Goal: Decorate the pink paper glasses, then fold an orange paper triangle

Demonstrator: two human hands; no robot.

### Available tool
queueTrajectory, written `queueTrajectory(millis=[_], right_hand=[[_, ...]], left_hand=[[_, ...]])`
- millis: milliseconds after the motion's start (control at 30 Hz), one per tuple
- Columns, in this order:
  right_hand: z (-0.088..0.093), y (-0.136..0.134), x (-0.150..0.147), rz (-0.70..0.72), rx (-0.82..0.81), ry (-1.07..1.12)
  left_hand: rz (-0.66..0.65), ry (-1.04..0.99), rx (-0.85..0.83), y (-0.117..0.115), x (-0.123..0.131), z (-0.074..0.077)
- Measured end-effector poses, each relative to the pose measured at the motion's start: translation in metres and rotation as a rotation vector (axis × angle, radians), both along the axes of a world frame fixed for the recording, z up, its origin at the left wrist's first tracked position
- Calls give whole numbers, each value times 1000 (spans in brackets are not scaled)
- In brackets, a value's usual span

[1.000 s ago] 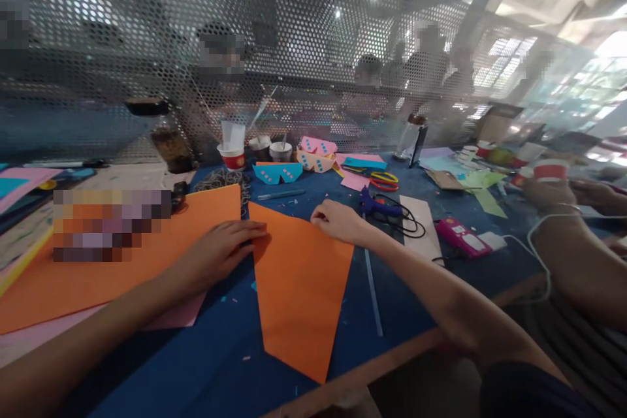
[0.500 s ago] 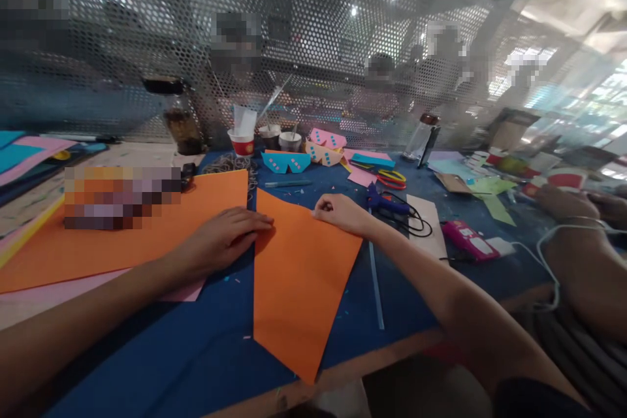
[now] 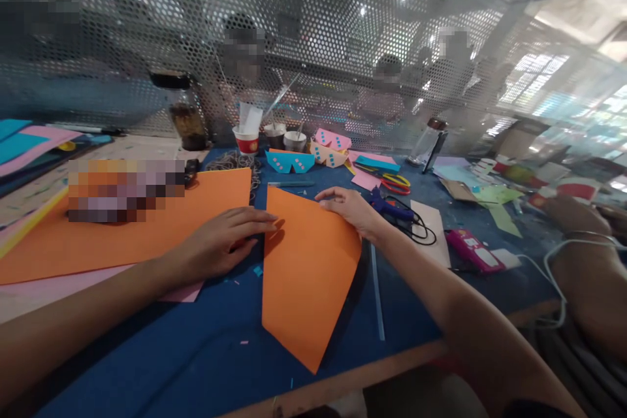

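Orange paper [image 3: 308, 274] lies before you, near the middle of the blue surface [image 3: 196, 359], its lowest corner pointing at the surface's wooden near edge. Shadow runs along its right side, so that side looks slightly raised.

Your left hand [image 3: 230, 235] reaches palm down to the paper's left side, fingertips at its upper part. Its grip is loose: fingers nearly straight, thumb apart and clear of the paper, nothing clasped. Your right hand [image 3: 349, 210] is at the paper's far side, fingers bent, forefinger reaching past the rim. Whether that grip pinches the paper, you can't make out from this angle.

Beyond your right wrist, toward the surface's right edge, you have a blue glue gun [image 3: 398, 211] with a black cord. A clear stick [image 3: 377, 294] lies right of the paper, its far end hidden by your arm. Scissors [image 3: 396, 183] are just past the gun, and a pen [image 3: 291, 183] lies beyond the paper.

Toward the surface's far edge stand a blue mask [image 3: 290, 162], a peach mask [image 3: 329, 155], a pink mask [image 3: 333, 138] and a red cup [image 3: 246, 142]. To your left spreads a big orange sheet [image 3: 210, 202], a pink sheet [image 3: 183, 292] poking out beneath it. On the right side, a co-worker's hand [image 3: 577, 214] is at another cup [image 3: 578, 190].
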State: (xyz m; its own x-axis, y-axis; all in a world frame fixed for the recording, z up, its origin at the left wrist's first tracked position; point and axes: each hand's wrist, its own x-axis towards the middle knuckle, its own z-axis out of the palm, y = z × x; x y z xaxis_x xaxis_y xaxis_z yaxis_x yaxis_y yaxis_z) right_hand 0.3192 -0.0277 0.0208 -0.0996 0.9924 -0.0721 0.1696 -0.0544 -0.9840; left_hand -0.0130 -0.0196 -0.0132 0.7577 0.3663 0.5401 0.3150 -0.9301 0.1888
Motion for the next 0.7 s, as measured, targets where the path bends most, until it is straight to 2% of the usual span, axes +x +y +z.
queueTrajectory(millis=[100,200,400,700], right_hand=[[0,2,1,-37,-38,123],[0,4,3,-47,-43,154],[4,3,6,-64,-47,143],[8,2,3,-94,-34,64]], left_hand=[[-1,-8,1,1,0,-1],[-23,-7,17,-2,2,2],[-47,2,40,-7,7,6],[-85,-36,21,-6,7,1]])
